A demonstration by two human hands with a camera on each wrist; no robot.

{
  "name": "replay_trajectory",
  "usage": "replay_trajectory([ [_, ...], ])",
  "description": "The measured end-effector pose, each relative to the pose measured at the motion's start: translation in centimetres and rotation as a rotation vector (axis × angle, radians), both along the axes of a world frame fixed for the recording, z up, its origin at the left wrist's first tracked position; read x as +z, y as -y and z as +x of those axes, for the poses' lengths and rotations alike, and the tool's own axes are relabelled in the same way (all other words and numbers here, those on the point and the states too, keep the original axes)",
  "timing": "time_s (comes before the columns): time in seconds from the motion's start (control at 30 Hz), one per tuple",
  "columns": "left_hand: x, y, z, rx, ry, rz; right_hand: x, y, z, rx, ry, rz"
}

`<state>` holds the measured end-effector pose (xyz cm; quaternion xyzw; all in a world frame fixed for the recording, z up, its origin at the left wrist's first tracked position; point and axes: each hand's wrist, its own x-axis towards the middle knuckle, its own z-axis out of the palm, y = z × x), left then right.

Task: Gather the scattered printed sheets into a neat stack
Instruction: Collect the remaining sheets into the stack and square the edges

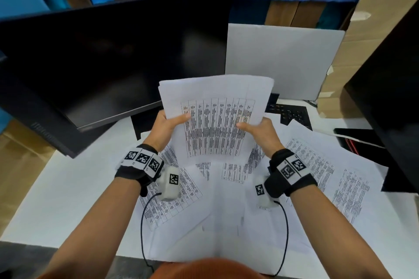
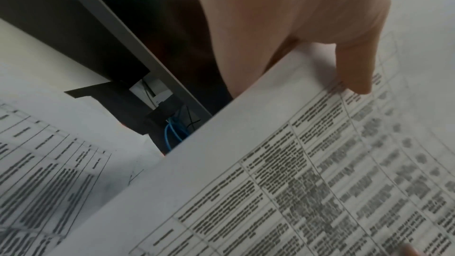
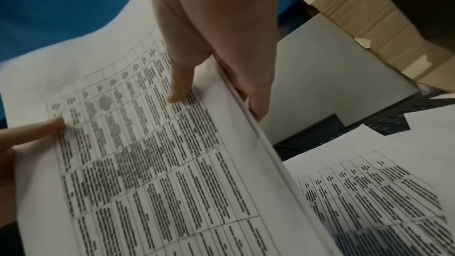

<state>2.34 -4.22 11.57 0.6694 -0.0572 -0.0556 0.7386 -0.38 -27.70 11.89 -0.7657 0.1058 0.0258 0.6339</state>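
I hold a bundle of printed sheets (image 1: 215, 118) upright above the white desk, tables of text facing me. My left hand (image 1: 169, 123) grips its left edge, thumb on the front and fingers behind. My right hand (image 1: 257, 128) grips the right edge the same way. In the left wrist view the thumb (image 2: 354, 69) presses the bundle (image 2: 295, 172). The right wrist view shows the layered edge of the bundle (image 3: 172, 163) pinched between thumb (image 3: 181, 85) and fingers. More printed sheets (image 1: 322, 176) lie scattered and overlapping on the desk beneath and to the right.
A large dark monitor (image 1: 113, 59) stands tilted at the back left, close to the bundle. A black keyboard (image 1: 288, 113) lies partly under loose sheets. A white board (image 1: 283, 59) leans behind. A dark object (image 1: 385, 75) stands at the right edge; cardboard boxes (image 1: 362, 18) behind it.
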Motion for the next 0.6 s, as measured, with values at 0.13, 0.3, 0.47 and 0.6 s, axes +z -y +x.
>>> replay_trajectory([
  [0.13, 0.4, 0.2, -0.1, -0.038, -0.001, -0.01, -0.1, 0.0, -0.1, -0.048, -0.024, 0.041],
  [0.3, 0.3, 0.6, -0.1, -0.028, 0.001, 0.009, -0.1, -0.5, -0.3, -0.094, -0.082, 0.02],
  [0.47, 1.4, 0.5, -0.1, -0.027, 0.039, 0.019, 2.1, 0.1, -1.1, -0.067, 0.023, 0.053],
  [0.6, 0.0, 1.2, -0.2, -0.008, -0.008, 0.068, 0.8, 0.0, -1.1, -0.084, -0.066, 0.035],
])
